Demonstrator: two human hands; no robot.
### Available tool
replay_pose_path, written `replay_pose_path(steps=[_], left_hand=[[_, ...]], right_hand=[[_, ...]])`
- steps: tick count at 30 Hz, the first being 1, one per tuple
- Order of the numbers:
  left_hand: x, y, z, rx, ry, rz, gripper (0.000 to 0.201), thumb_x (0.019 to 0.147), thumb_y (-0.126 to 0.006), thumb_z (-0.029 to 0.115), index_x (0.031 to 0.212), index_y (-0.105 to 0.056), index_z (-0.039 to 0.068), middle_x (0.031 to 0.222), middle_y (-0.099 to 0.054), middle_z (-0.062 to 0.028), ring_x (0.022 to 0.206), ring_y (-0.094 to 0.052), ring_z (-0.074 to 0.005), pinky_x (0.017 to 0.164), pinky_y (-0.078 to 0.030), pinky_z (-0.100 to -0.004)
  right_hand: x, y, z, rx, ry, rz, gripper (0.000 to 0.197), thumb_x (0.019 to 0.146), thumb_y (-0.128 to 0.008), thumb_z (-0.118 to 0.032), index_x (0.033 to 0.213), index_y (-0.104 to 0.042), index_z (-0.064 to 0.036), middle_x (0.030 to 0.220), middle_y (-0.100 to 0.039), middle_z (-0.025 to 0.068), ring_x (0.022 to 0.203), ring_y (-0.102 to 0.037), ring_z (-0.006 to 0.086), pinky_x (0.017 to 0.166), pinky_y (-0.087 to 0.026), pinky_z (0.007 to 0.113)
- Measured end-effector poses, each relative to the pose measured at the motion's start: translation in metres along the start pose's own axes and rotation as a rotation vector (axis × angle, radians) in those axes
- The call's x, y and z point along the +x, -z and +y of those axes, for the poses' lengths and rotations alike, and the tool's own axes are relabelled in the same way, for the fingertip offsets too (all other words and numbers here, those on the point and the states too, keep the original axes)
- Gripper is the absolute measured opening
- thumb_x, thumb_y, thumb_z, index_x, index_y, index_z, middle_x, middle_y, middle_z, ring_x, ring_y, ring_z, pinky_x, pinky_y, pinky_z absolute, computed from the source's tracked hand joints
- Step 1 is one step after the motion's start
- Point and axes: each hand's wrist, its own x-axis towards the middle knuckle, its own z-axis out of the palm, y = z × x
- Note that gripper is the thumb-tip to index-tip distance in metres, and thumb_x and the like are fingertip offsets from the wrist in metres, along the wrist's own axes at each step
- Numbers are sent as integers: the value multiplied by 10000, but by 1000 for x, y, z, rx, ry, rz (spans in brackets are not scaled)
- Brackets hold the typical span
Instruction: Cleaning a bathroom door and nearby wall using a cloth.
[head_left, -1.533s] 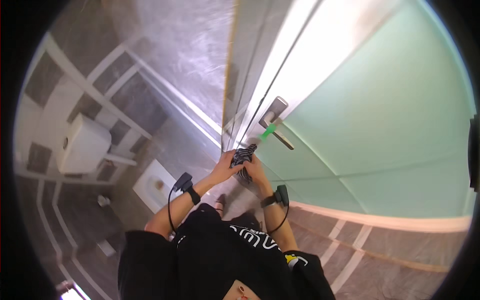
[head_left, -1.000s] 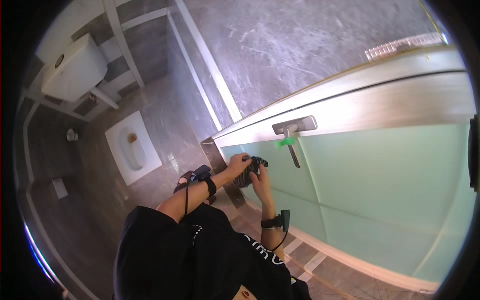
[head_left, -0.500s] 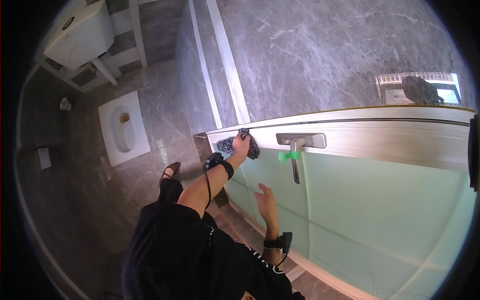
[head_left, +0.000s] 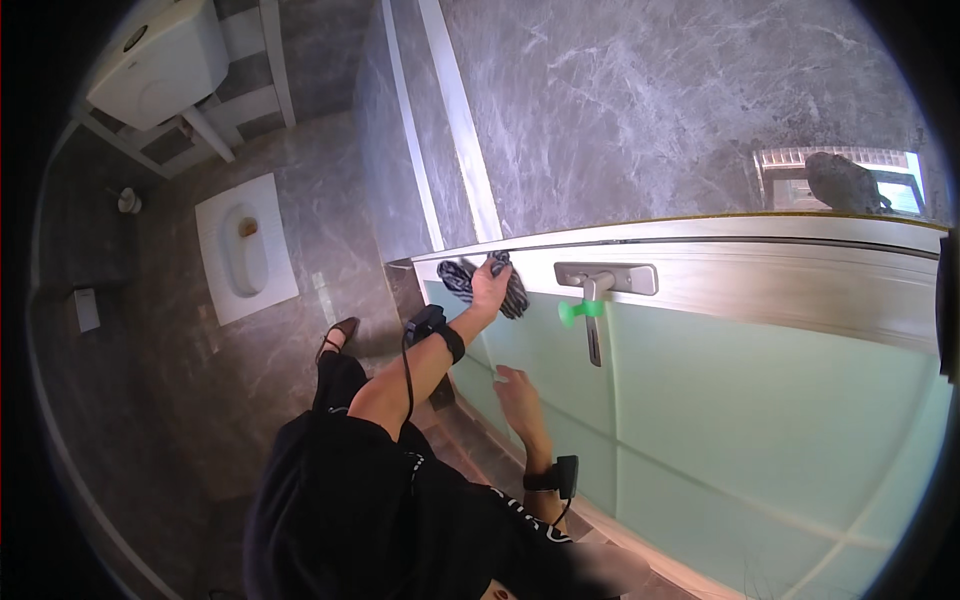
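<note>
My left hand (head_left: 488, 290) is closed on a dark cloth with a pale striped pattern (head_left: 457, 279), pressed against the white frame (head_left: 700, 290) of a door. The cloth spreads out on both sides of the fist. Lower down, my right hand (head_left: 518, 398) is empty with its fingers apart, in front of the pale green door panel (head_left: 720, 420). Whether it touches the panel, I cannot tell. A metal door handle (head_left: 604, 281) on a plate sits to the right of the cloth, with a green piece (head_left: 577, 313) fixed round its lever.
Grey marbled wall (head_left: 640, 110) runs along the door's upper edge. To the left, a white squat toilet (head_left: 265, 285) is set in the grey floor, below a white cistern (head_left: 165, 65). A foot in a dark shoe (head_left: 340, 335) stands near it.
My left hand and the cloth have shifted slightly to the right along the door frame. My right hand has moved a little left, and its fingers are turned differently.
</note>
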Motion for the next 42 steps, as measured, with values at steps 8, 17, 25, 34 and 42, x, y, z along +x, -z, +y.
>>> replay_pose_path(steps=[8,17,25,34,42], left_hand=[[28,0,-29,129,40,-25,320,794,-669,191,1072,-655,34,877,-687,-150,800,-661,-277,754,-504,-361],[23,-9,-26,28,-11,-86,403,794,-680,233,1102,-627,-21,952,-681,-196,902,-662,-300,808,-503,-371],[-5,-2,13,104,-151,-34,349,816,-672,202,1073,-625,-30,877,-676,-208,822,-655,-338,751,-509,-359],[-46,-23,70,155,-672,-115,314,822,-670,133,1073,-575,-30,930,-625,-249,887,-623,-404,767,-496,-386],[-17,-4,23,274,-355,-44,325,804,-658,153,1080,-600,-8,903,-649,-250,865,-627,-418,755,-510,-433]], right_hand=[[7,-16,3,-32,200,24,305,885,-579,-92,1177,-564,-5,1059,-580,233,885,-606,390,785,-477,437],[5,-1,-10,-111,159,20,275,883,-570,-86,1152,-586,-28,1018,-598,207,880,-601,402,762,-485,442],[-42,87,-119,-321,334,553,199,853,-575,47,1037,-613,-20,928,-626,140,852,-627,306,739,-512,362],[4,108,-108,-423,305,733,281,862,-580,8,1140,-543,-14,1006,-575,192,890,-587,371,790,-475,398],[13,90,-86,-173,166,668,299,915,-538,-26,1202,-478,35,1006,-587,238,881,-596,389,771,-473,413]])
